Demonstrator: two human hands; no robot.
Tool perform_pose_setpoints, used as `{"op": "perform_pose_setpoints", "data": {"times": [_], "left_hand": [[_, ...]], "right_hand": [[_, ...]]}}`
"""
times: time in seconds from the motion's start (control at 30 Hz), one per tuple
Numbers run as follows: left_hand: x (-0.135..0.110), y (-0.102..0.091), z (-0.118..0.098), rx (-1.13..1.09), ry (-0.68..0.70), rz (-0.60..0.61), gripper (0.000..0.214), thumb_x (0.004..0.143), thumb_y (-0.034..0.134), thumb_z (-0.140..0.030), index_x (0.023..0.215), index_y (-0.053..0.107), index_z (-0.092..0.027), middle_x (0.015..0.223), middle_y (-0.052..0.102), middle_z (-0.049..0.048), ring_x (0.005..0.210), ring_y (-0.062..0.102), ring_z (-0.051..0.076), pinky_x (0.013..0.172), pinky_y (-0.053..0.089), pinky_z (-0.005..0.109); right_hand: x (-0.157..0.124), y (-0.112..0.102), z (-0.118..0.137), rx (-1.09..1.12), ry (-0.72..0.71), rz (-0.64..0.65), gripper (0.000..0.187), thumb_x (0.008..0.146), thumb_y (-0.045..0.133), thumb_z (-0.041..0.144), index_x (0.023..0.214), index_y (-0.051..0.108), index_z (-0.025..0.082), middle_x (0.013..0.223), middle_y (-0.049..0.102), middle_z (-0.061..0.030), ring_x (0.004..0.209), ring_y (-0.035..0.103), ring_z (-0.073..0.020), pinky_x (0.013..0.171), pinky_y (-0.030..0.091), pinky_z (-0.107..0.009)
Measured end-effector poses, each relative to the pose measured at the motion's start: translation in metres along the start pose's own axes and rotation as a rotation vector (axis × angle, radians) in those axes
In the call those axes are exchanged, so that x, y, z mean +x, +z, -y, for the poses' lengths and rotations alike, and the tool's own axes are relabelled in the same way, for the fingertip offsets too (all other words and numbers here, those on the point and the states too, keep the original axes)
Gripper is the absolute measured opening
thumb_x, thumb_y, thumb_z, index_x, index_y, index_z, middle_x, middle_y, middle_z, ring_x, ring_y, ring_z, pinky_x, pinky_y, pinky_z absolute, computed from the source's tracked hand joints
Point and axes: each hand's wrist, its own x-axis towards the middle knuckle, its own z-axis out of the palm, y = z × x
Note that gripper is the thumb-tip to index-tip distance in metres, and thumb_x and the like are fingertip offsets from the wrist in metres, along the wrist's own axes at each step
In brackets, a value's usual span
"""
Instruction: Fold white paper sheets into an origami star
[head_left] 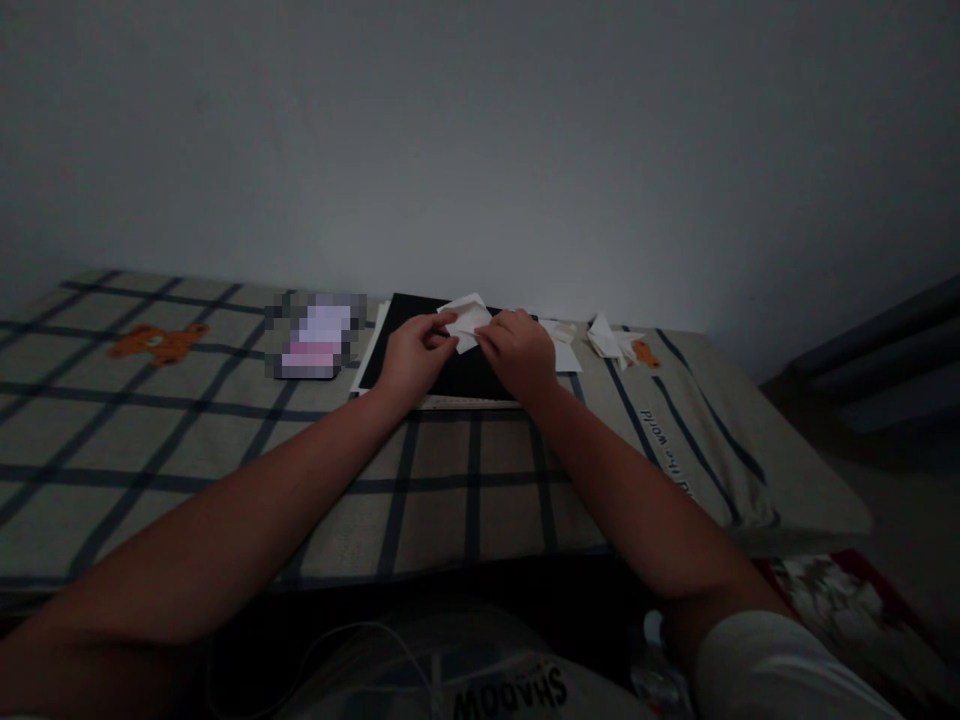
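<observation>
Both my hands meet over a small white piece of paper (466,320), folded and angular. My left hand (411,357) pinches its left edge with thumb and forefinger. My right hand (519,352) grips its right side, fingers curled over it. The paper is held just above a black rectangular pad (394,335) that lies on top of white sheets (369,352) on the bed.
A checked beige bedsheet (187,440) with orange bear prints covers the bed. A blurred pink-and-white object (316,335) lies left of the pad. Folded white paper pieces (604,338) and a flat white sheet (564,352) lie to the right. A plain wall stands behind.
</observation>
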Motion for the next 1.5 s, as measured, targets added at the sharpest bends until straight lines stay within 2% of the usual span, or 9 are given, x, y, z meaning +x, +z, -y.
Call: {"op": "perform_pose_setpoints", "data": {"times": [0.1,0.2,0.3,0.4,0.57,0.83,1.13,1.3,1.5], "left_hand": [[-0.001,0.002,-0.001,-0.065,-0.069,0.034,0.040,0.076,0.070,-0.021,0.115,0.069,-0.016,0.096,0.071,0.0065,0.071,0.065,0.013,0.075,0.054,0.029],[-0.001,0.002,0.000,-0.103,-0.135,0.075,0.035,0.075,0.069,-0.020,0.110,0.070,-0.014,0.082,0.072,0.0049,0.072,0.068,0.016,0.075,0.055,0.030],[0.000,0.002,0.000,-0.123,-0.177,0.071,0.031,0.075,0.068,-0.020,0.105,0.071,-0.013,0.076,0.072,0.0044,0.072,0.069,0.017,0.074,0.055,0.031],[0.000,0.002,0.000,-0.143,-0.171,0.050,0.033,0.074,0.069,-0.020,0.107,0.071,-0.012,0.077,0.071,0.0049,0.072,0.068,0.017,0.074,0.055,0.032],[0.000,0.003,0.000,-0.189,-0.174,0.021,0.037,0.074,0.070,-0.021,0.109,0.071,-0.011,0.079,0.071,0.0049,0.071,0.068,0.016,0.074,0.056,0.030],[0.001,0.003,0.004,-0.147,-0.119,0.007,0.037,0.074,0.071,-0.022,0.110,0.072,-0.013,0.081,0.071,0.0035,0.069,0.065,0.013,0.071,0.053,0.026],[0.001,0.002,0.005,-0.105,-0.126,0.054,0.040,0.073,0.073,-0.021,0.112,0.072,-0.012,0.081,0.070,0.0032,0.067,0.063,0.013,0.073,0.052,0.028],[0.001,0.002,0.003,-0.122,-0.152,0.043,0.039,0.072,0.073,-0.020,0.110,0.073,-0.012,0.080,0.070,0.0039,0.068,0.064,0.014,0.073,0.053,0.028],[0.001,0.001,0.004,-0.112,-0.160,0.014,0.039,0.072,0.071,-0.020,0.110,0.073,-0.013,0.082,0.071,0.0040,0.069,0.064,0.013,0.074,0.054,0.028]], "right_hand": [[0.001,-0.005,0.003,-0.032,-0.008,0.000,0.020,0.096,0.052,0.025,0.088,0.070,0.020,0.091,0.065,-0.0102,0.090,0.050,-0.0260,0.074,0.037,-0.039],[0.001,-0.008,0.006,-0.033,-0.025,0.001,0.018,0.095,0.053,0.025,0.086,0.069,0.022,0.092,0.065,-0.0096,0.091,0.049,-0.0259,0.074,0.036,-0.039],[0.001,-0.009,0.007,-0.017,-0.043,0.004,0.019,0.095,0.053,0.024,0.083,0.068,0.023,0.092,0.064,-0.0092,0.091,0.047,-0.0260,0.075,0.035,-0.040],[0.001,-0.008,0.008,-0.010,-0.058,0.004,0.021,0.096,0.050,0.023,0.085,0.068,0.023,0.094,0.065,-0.0091,0.091,0.047,-0.0262,0.075,0.034,-0.041],[0.000,-0.005,0.008,-0.145,-0.118,0.005,0.022,0.098,0.048,0.022,0.095,0.070,0.024,0.096,0.067,-0.0074,0.091,0.048,-0.0245,0.074,0.031,-0.039],[-0.001,-0.006,0.002,-0.195,-0.056,0.014,0.024,0.100,0.048,0.025,0.107,0.070,0.024,0.104,0.070,-0.0072,0.096,0.050,-0.0235,0.076,0.028,-0.038],[0.000,-0.002,-0.006,-0.215,-0.090,-0.008,0.019,0.097,0.051,0.024,0.094,0.069,0.020,0.094,0.070,-0.0065,0.091,0.050,-0.0234,0.074,0.027,-0.038],[0.000,-0.001,-0.003,-0.238,-0.135,-0.056,0.017,0.096,0.053,0.025,0.091,0.068,0.021,0.091,0.069,-0.0058,0.089,0.048,-0.0237,0.074,0.026,-0.038],[0.000,-0.001,-0.002,-0.219,-0.181,-0.057,0.019,0.096,0.051,0.024,0.087,0.067,0.021,0.095,0.069,-0.0060,0.093,0.048,-0.0238,0.076,0.027,-0.039]]}}
